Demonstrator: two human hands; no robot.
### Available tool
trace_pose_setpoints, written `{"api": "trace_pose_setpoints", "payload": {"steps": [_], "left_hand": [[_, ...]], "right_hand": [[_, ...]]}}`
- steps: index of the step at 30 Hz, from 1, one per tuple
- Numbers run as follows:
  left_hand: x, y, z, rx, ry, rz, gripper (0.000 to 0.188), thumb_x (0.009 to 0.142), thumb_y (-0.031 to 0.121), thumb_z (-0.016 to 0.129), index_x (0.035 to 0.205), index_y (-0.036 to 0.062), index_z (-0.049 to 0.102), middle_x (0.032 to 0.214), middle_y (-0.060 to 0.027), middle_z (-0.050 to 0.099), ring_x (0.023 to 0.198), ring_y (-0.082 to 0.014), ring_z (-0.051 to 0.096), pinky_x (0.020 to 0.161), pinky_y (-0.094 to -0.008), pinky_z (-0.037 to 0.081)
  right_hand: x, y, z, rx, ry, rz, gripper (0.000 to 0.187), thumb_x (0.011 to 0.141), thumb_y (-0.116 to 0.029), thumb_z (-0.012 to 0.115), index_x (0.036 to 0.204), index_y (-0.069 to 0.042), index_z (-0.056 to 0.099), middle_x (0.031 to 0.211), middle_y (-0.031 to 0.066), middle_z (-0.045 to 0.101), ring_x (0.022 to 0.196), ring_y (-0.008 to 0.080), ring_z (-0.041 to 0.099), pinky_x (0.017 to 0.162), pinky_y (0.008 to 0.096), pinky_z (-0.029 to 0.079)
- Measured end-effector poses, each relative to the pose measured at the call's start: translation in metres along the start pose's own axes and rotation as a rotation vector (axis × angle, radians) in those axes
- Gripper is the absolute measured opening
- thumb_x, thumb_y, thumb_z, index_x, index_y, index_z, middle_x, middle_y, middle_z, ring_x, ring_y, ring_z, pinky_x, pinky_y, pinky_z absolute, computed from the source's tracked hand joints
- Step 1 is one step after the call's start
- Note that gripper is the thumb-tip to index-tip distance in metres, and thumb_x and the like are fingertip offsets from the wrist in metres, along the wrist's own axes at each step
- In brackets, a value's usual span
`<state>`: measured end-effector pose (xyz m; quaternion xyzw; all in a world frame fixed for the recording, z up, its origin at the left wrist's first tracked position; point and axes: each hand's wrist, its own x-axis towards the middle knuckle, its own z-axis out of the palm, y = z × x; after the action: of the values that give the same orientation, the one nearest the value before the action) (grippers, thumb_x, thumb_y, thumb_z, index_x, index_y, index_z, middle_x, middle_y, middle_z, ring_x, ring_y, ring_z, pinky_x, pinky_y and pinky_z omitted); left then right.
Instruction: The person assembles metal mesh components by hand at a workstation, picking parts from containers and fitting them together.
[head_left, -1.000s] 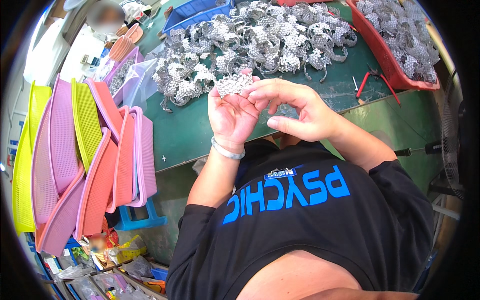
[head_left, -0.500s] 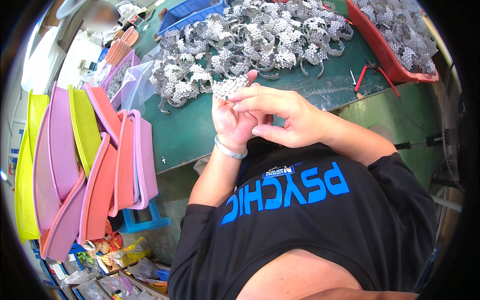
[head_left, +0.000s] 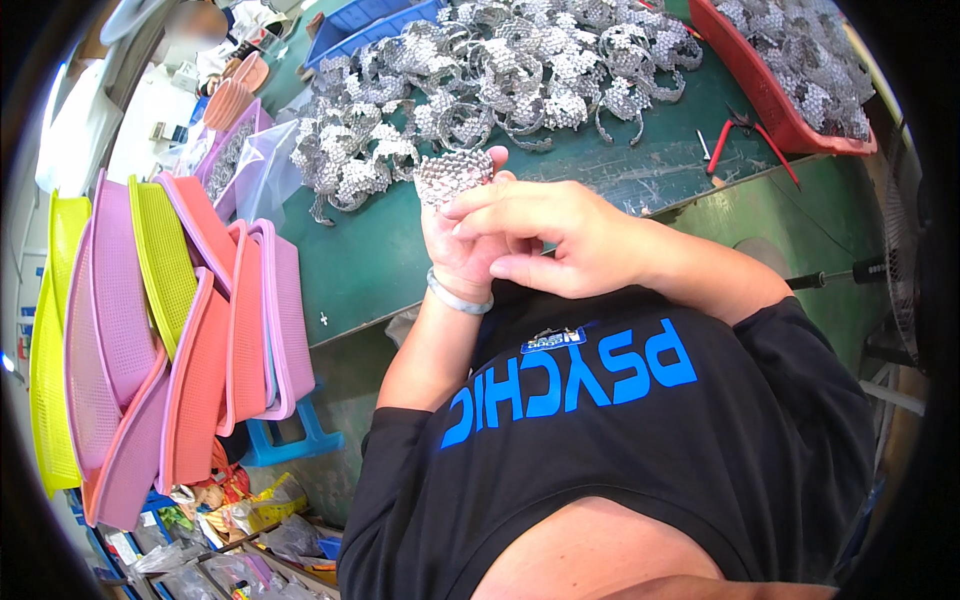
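Observation:
My left hand (head_left: 462, 250) is raised in front of my chest and grips a small silver studded band (head_left: 452, 175) between thumb and fingers. My right hand (head_left: 560, 235) lies over the left one, its fingertips touching the lower edge of the same band. A pale bangle (head_left: 458, 298) circles my left wrist. Beyond the hands, a heap of similar silver bands (head_left: 500, 85) covers the green table (head_left: 370, 265).
A red tray (head_left: 775, 105) of silver pieces stands at the back right, with red-handled pliers (head_left: 750, 135) beside it. Stacked pink, orange and yellow mesh baskets (head_left: 170, 330) lean at my left. A blue tray (head_left: 375, 30) and another person sit at the far left.
Both hands with the band have drawn slightly nearer to my chest, and my right hand has closed further over the left hand.

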<state>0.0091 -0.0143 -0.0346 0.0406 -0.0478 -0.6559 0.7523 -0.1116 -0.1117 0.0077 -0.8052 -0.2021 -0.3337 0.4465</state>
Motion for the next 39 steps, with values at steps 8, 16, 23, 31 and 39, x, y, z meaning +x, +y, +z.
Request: {"api": "trace_pose_setpoints", "payload": {"steps": [8, 16, 23, 31, 39], "left_hand": [[0.008, 0.009, 0.009, 0.638, 0.330, -0.044, 0.048, 0.087, 0.052, 0.033, 0.101, 0.0115, 0.056, 0.080, -0.0054, 0.062, 0.057, -0.0180, 0.060, 0.048, -0.0280, 0.048], [0.006, 0.015, 0.018, 0.772, 0.417, 0.079, 0.051, 0.088, 0.051, 0.038, 0.102, 0.0031, 0.049, 0.072, -0.0079, 0.059, 0.056, -0.0146, 0.054, 0.055, -0.0253, 0.043], [-0.004, 0.005, 0.026, 0.745, 0.392, 0.213, 0.031, 0.091, 0.032, 0.043, 0.104, 0.0046, 0.051, 0.071, -0.0067, 0.058, 0.062, -0.0145, 0.053, 0.060, -0.0262, 0.045], [-0.007, -0.005, 0.032, 0.867, 0.407, 0.363, 0.024, 0.088, 0.025, 0.050, 0.099, 0.0044, 0.055, 0.072, -0.0065, 0.058, 0.062, -0.0135, 0.052, 0.060, -0.0260, 0.045], [-0.011, -0.005, 0.036, 0.858, 0.370, 0.383, 0.024, 0.087, 0.025, 0.054, 0.097, 0.0029, 0.053, 0.073, -0.0055, 0.059, 0.062, -0.0113, 0.053, 0.062, -0.0234, 0.045]], "right_hand": [[0.020, 0.020, -0.038, -0.144, 0.007, 0.266, 0.035, 0.078, -0.011, 0.063, 0.112, -0.004, 0.055, 0.098, 0.0036, 0.060, 0.082, 0.0123, 0.054, 0.071, 0.0249, 0.045], [0.014, 0.042, -0.037, 0.508, 0.123, 0.698, 0.031, 0.085, -0.013, 0.056, 0.112, 0.000, 0.052, 0.101, 0.0070, 0.059, 0.093, 0.0128, 0.056, 0.082, 0.0261, 0.044], [-0.004, 0.064, -0.029, 1.119, 0.322, 0.688, 0.024, 0.089, -0.015, 0.050, 0.109, -0.003, 0.052, 0.102, 0.0086, 0.059, 0.091, 0.0172, 0.057, 0.080, 0.0329, 0.046], [-0.005, 0.060, -0.025, 1.277, 0.346, 0.620, 0.019, 0.089, -0.017, 0.049, 0.104, -0.005, 0.052, 0.098, 0.0083, 0.060, 0.087, 0.0200, 0.059, 0.078, 0.0359, 0.048], [-0.005, 0.060, -0.017, 1.278, 0.431, 0.682, 0.020, 0.088, -0.016, 0.051, 0.104, -0.004, 0.053, 0.099, 0.0091, 0.060, 0.088, 0.0206, 0.058, 0.079, 0.0370, 0.048]]}}
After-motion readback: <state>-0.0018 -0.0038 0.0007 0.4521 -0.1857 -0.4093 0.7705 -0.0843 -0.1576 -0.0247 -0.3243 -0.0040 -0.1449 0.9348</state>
